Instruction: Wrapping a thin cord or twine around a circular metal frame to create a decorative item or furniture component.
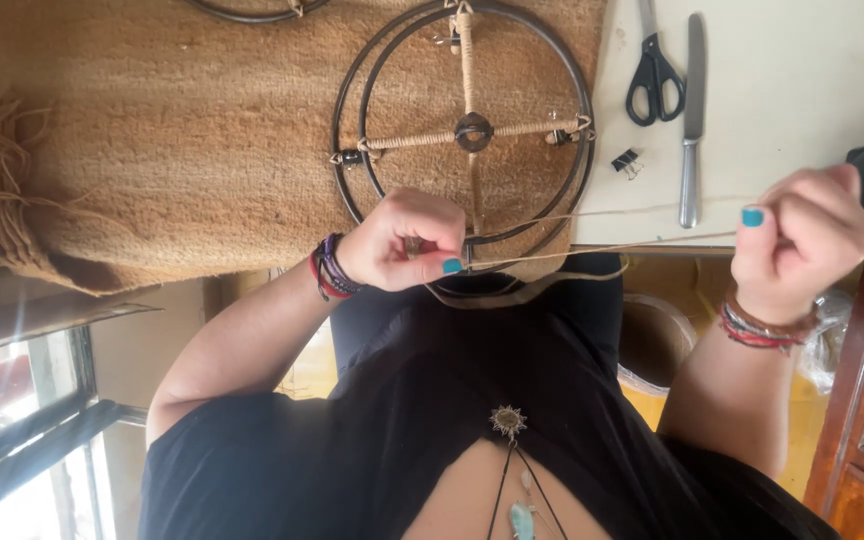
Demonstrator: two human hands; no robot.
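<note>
Three spokes of the ring frame [472, 130] on the mat [152, 130] carry twine [602, 250] wrapping; the near spoke stays bare. Left hand [402, 240] pinches twine at the rim; right hand [802, 240], fingers closed, pulls it taut.

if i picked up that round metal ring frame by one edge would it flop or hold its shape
The ring frame would likely hold its shape: its dark hoops look like rigid metal, braced by cord-wrapped cross spokes. It probably feels fairly light, being mostly open space. The loose cord stretched between the left hand and right hand would trail limply.
</note>
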